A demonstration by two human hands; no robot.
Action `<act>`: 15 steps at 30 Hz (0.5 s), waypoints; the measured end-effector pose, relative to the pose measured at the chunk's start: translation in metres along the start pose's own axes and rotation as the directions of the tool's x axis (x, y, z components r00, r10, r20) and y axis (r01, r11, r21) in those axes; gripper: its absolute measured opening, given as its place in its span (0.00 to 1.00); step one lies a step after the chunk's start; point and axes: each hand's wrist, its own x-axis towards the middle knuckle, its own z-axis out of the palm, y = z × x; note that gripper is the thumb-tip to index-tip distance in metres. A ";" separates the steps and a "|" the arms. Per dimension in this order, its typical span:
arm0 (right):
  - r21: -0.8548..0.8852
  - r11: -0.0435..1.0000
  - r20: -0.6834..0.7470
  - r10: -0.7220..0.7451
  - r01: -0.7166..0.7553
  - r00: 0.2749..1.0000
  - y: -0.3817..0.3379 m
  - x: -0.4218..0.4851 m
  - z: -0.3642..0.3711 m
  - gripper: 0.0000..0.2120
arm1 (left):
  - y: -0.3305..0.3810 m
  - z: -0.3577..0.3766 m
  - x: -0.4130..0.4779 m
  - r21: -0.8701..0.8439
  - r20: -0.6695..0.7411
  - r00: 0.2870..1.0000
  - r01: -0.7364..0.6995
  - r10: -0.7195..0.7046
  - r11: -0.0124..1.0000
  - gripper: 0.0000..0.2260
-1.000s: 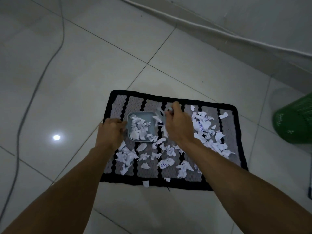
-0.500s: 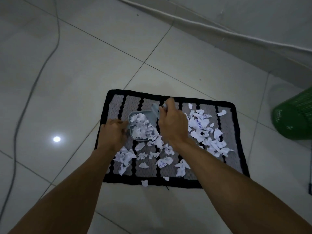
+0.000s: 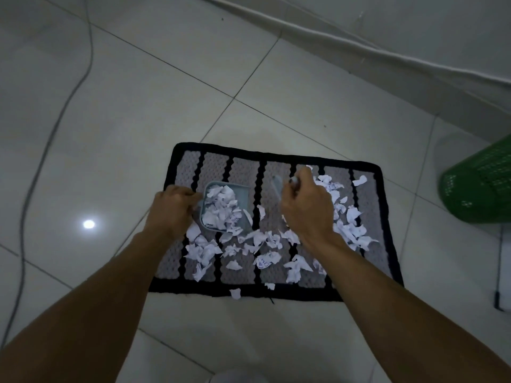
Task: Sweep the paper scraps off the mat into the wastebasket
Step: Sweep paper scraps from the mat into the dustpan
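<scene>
Both my forearms reached forward, bare; left hand [image 3: 172, 210] was curled in a fist, right hand [image 3: 305, 208] likewise clenched, knuckles up.

Pale glossy floor tiles [image 3: 318, 100] filled the scene, crossed by dark grout lines. A thin grey cable [image 3: 59, 117] snaked down the left side, from the far edge toward the near left corner. Near it a round spot of light [image 3: 88, 224] glared on a tile — a reflection. Along the far right ran a white baseboard [image 3: 359, 48] where floor met wall. At the right edge stood a thin upright rod [image 3: 499, 272] — its foot blurred.
</scene>
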 end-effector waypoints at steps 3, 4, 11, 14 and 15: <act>-0.133 0.989 0.027 0.066 -0.062 0.997 0.007 -0.013 -0.003 0.07 | -0.002 -0.010 0.005 0.023 0.039 0.996 -0.078 0.078 0.997 0.18; -0.125 0.990 0.048 0.077 -0.071 0.996 0.004 -0.018 0.000 0.07 | -0.001 -0.011 0.006 0.028 0.053 0.994 -0.094 0.093 0.995 0.19; 0.107 0.993 0.095 0.036 -0.046 0.995 -0.036 -0.030 0.028 0.08 | 0.012 -0.007 -0.006 -0.033 0.039 0.998 -0.050 0.051 0.998 0.17; 0.147 0.987 0.041 0.062 -0.068 0.997 -0.033 -0.023 0.016 0.09 | 0.015 0.000 -0.012 -0.072 0.031 1.000 0.004 -0.002 0.997 0.17; 0.124 0.989 0.012 0.081 -0.082 0.997 -0.028 -0.019 0.011 0.09 | 0.014 0.002 -0.013 -0.073 0.033 0.999 0.011 -0.008 0.997 0.16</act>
